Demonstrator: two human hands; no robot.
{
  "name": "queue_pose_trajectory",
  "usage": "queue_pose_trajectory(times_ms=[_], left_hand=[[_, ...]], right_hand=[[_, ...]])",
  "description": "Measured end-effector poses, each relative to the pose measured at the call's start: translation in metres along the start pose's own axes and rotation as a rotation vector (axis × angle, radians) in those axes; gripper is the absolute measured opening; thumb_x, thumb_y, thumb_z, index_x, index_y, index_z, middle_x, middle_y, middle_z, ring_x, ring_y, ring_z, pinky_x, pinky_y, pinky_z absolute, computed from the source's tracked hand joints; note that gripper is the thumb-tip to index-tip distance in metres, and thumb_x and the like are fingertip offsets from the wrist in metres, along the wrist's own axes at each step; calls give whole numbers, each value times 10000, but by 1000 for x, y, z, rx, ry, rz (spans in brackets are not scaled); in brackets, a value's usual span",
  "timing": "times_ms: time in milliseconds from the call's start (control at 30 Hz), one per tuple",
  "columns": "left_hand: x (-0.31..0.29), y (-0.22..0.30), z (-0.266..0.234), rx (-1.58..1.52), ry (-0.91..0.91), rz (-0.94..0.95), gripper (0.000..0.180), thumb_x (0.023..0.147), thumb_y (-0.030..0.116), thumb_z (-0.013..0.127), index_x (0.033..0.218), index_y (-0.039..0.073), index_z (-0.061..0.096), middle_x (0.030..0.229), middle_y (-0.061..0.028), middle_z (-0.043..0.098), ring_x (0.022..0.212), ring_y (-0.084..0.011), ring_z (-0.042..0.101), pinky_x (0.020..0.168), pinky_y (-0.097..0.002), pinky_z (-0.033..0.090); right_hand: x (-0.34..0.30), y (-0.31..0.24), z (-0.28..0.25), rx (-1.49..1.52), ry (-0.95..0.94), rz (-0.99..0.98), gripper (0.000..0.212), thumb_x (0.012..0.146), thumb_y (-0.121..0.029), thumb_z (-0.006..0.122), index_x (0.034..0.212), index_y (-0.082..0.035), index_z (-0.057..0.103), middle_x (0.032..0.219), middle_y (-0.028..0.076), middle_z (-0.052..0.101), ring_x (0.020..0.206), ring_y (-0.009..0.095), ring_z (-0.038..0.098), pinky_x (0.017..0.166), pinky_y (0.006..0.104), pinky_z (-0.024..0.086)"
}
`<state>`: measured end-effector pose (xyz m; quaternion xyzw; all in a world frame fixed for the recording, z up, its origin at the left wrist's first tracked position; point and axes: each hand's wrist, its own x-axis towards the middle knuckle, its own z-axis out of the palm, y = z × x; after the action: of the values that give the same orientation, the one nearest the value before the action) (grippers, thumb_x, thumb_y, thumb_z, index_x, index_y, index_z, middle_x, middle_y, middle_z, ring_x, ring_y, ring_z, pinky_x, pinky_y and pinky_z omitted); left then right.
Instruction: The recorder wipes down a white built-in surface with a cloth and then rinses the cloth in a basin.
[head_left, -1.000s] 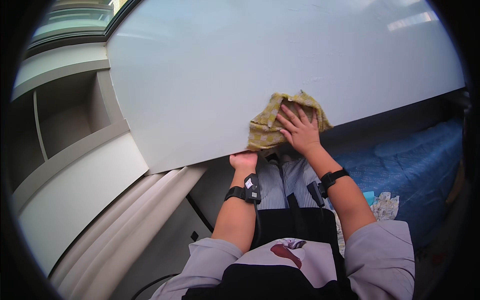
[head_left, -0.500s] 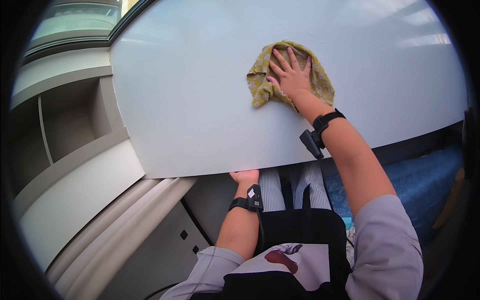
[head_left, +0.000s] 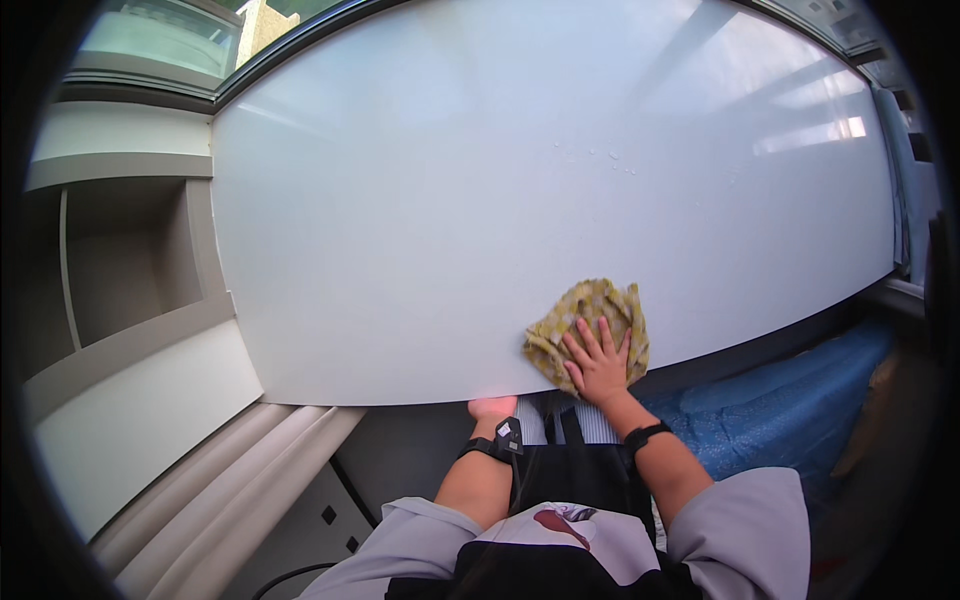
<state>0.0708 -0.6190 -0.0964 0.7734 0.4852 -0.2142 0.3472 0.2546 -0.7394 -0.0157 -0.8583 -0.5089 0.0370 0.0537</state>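
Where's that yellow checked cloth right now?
In the head view, the yellow checked cloth lies a little right of centre, under the spread right hand, at the near edge of the white surface.

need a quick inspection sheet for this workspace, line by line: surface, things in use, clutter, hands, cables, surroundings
Surface: white table, glossy, with light reflections and a few small drop-like marks beyond the cloth
Things in use: one yellow-and-grey checked cloth, slightly crumpled, by the near edge
Clutter: blue sheet below the table's near edge, at the right
Hands: right hand on the cloth, fingers spread; left hand at the near edge, fingers hidden
Cables: one black cable at lower left; where it leads is not visible
Surroundings: window at upper left, grey shelf at left, beige curtain at lower left
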Motion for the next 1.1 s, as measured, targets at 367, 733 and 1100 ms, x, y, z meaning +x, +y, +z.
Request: queue_pose_trajectory(times_ms=[367, 733, 1100], left_hand=[[-10, -55, -7, 104, -12, -78, 480, 926, 383, 356, 1289, 103, 497, 1318, -91, 511, 1201, -259, 489, 965, -394, 413], [-19, -111, 33, 170, 54, -162, 363, 908, 319, 419, 1095, 92, 631, 1141, -101, 623, 1055, -272, 581, 876, -385, 463], [4, -121, 74, -2283, 104, -173, 454, 931, 341, 329, 1285, 99, 479, 1344, -98, 469, 1242, -313, 411, 1016, -469, 341]], right_hand=[[205, -27, 9, -61, 211, 333, 428, 892, -428, 438, 1260, -241, 548, 1529, -47, 211, 1410, 292, 150, 1023, 706, 7], [419, 18, -26, -187, 260, 200, 472, 921, -440, 350, 1372, -318, 415, 1538, -103, 163, 1421, 230, 144, 1066, 671, 28], [495, 95, -9, -92, 364, 332, 510, 930, -481, 301, 1416, -333, 349, 1525, -56, 222, 1416, 246, 162, 1058, 678, 61]])
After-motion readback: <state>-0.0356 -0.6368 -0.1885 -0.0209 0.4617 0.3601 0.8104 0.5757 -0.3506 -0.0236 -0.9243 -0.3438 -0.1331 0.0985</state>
